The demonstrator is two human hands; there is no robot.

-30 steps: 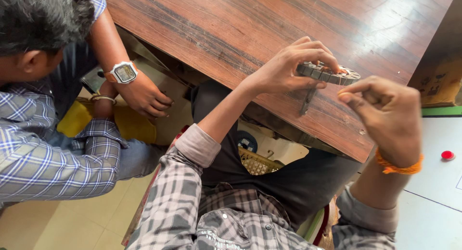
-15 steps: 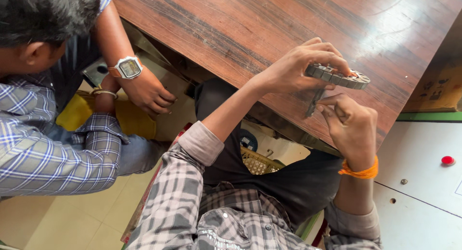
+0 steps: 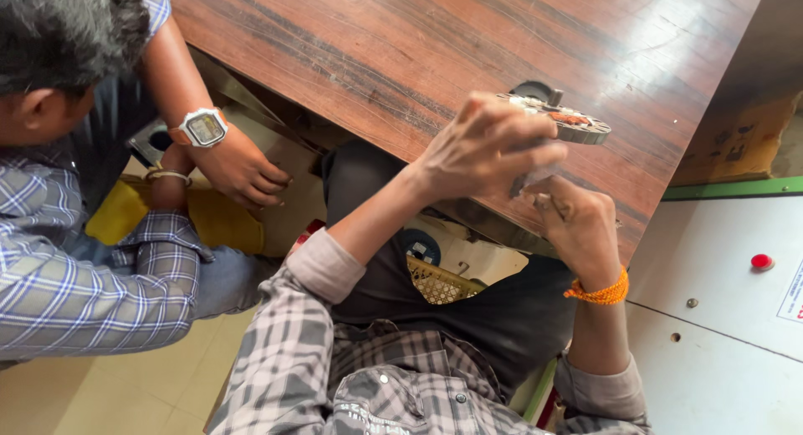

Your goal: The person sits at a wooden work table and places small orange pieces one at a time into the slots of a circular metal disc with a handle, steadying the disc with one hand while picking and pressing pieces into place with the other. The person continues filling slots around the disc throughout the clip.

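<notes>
Overhead, a dark wooden tabletop (image 3: 360, 50) with streaked grain is seen, bordered on the right by a white cabinet (image 3: 719, 318) with one red button (image 3: 760, 262); pale floor tiles (image 3: 125, 393) are visible below. A round metal disc (image 3: 577, 125) is held at the tabletop's near edge. The left hand (image 3: 485, 146) is clamped over the disc, its grip closed; the right hand (image 3: 577, 226), its fingers curled together, is pressed just beneath, on something too hidden to tell. Compared with half a second before, the right hand has been brought closer under the left. Two hands of a co-worker are counted at left, one wearing a wristwatch (image 3: 203, 127).
</notes>
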